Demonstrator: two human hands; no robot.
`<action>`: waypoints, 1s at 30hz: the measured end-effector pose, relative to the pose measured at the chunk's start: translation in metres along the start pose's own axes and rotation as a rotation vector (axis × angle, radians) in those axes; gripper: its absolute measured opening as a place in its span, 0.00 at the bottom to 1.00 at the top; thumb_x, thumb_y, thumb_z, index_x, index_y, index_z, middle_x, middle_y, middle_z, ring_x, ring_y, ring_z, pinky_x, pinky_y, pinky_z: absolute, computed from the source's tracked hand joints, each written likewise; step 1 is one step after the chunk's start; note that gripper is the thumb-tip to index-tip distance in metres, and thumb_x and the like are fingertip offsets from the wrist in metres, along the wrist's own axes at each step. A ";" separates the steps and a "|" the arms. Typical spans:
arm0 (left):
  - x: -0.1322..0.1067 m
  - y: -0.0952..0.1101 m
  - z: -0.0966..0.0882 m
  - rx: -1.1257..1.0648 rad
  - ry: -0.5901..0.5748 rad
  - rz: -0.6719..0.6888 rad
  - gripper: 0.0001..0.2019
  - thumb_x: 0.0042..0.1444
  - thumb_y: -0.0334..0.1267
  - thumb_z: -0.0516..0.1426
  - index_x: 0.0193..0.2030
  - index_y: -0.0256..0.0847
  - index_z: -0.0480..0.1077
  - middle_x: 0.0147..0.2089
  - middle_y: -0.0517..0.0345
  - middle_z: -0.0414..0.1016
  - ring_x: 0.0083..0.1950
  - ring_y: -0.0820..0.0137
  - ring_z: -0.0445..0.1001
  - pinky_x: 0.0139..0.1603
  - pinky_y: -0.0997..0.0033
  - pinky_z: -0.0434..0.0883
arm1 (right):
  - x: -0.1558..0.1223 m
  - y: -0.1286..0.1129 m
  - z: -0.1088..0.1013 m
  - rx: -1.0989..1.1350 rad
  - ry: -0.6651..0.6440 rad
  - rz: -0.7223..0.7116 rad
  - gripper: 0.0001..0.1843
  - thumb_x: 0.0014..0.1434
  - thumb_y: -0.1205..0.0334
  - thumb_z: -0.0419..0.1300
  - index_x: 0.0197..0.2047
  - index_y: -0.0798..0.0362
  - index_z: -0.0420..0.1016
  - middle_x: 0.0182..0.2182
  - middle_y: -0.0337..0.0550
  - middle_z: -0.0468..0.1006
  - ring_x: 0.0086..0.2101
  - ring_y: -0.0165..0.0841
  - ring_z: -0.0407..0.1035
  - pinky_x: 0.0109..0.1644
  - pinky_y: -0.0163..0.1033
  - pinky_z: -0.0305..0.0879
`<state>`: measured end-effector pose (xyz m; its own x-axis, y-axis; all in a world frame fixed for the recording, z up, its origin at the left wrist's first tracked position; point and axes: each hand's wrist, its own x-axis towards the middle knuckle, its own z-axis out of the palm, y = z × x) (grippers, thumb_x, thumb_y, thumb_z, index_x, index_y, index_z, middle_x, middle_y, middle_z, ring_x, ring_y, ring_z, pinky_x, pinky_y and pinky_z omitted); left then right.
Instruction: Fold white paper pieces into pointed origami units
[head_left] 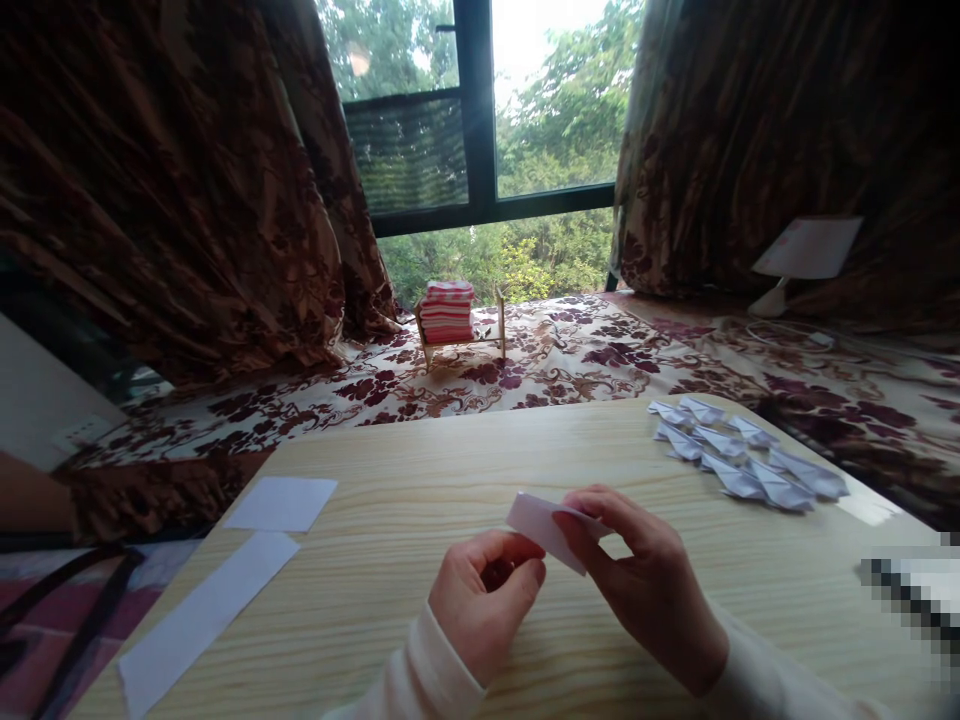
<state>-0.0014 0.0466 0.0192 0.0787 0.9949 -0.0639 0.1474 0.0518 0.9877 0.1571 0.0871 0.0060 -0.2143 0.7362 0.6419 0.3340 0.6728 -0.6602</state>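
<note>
A small folded piece of white paper is held up above the wooden table. My right hand pinches its right part between thumb and fingers. My left hand is closed at the paper's lower left edge, with thumb and index finger pressed together there. To the left lie a flat white paper rectangle and a long white paper strip. Several folded white paper pieces rest in a group at the table's far right corner.
Past the table, a patterned cloth covers a ledge below the window. On it stand a small rack with folded red-and-white cloths and a white lamp. A blurred-out object sits at the right edge.
</note>
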 end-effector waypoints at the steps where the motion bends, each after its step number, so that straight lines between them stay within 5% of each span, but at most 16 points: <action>1: 0.000 0.000 0.000 -0.035 -0.002 -0.006 0.12 0.47 0.42 0.58 0.32 0.35 0.75 0.25 0.60 0.67 0.25 0.75 0.59 0.26 0.75 0.58 | -0.001 -0.001 0.001 0.006 -0.002 -0.012 0.04 0.58 0.67 0.55 0.35 0.50 0.69 0.30 0.40 0.73 0.29 0.30 0.68 0.32 0.34 0.64; 7: 0.002 0.003 0.000 -0.183 0.041 -0.057 0.16 0.44 0.48 0.61 0.26 0.34 0.73 0.20 0.62 0.63 0.23 0.77 0.59 0.25 0.76 0.58 | -0.002 -0.008 0.004 0.041 -0.064 -0.071 0.05 0.58 0.69 0.55 0.34 0.51 0.69 0.29 0.40 0.74 0.27 0.28 0.67 0.31 0.33 0.64; 13: 0.004 -0.005 -0.007 -0.160 0.098 -0.039 0.13 0.42 0.45 0.62 0.22 0.34 0.72 0.17 0.64 0.62 0.22 0.78 0.57 0.24 0.76 0.57 | 0.008 0.004 -0.005 0.227 0.079 0.396 0.12 0.56 0.53 0.57 0.35 0.54 0.72 0.25 0.40 0.75 0.24 0.31 0.68 0.25 0.32 0.65; 16: 0.006 -0.006 -0.018 -0.045 0.046 -0.068 0.12 0.41 0.43 0.61 0.21 0.34 0.72 0.19 0.61 0.67 0.23 0.75 0.61 0.25 0.74 0.59 | 0.014 0.008 -0.011 0.324 0.105 0.494 0.17 0.53 0.48 0.60 0.33 0.55 0.73 0.23 0.41 0.76 0.24 0.32 0.68 0.24 0.33 0.65; 20: 0.011 0.006 -0.035 0.150 0.093 -0.114 0.12 0.40 0.43 0.61 0.26 0.35 0.74 0.23 0.58 0.71 0.27 0.72 0.66 0.28 0.74 0.61 | 0.012 0.007 -0.009 0.410 0.034 0.537 0.17 0.52 0.48 0.60 0.32 0.55 0.73 0.23 0.40 0.75 0.23 0.30 0.67 0.24 0.32 0.63; 24: 0.013 0.019 -0.038 0.055 0.167 -0.115 0.20 0.41 0.51 0.59 0.35 0.34 0.73 0.30 0.54 0.74 0.30 0.70 0.68 0.29 0.73 0.64 | 0.004 0.002 -0.001 0.441 -0.058 0.546 0.15 0.53 0.50 0.59 0.31 0.55 0.72 0.23 0.40 0.74 0.24 0.30 0.66 0.24 0.32 0.62; 30: 0.006 0.009 -0.022 -0.128 -0.041 -0.183 0.21 0.39 0.41 0.61 0.41 0.32 0.71 0.25 0.56 0.74 0.25 0.71 0.68 0.28 0.74 0.63 | 0.000 -0.008 0.002 0.402 -0.245 0.492 0.12 0.56 0.54 0.56 0.30 0.55 0.70 0.26 0.41 0.75 0.25 0.30 0.68 0.25 0.31 0.63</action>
<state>-0.0214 0.0548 0.0307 0.1027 0.9637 -0.2465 0.0372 0.2439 0.9691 0.1528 0.0816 0.0110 -0.3424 0.9267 0.1546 0.0888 0.1957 -0.9766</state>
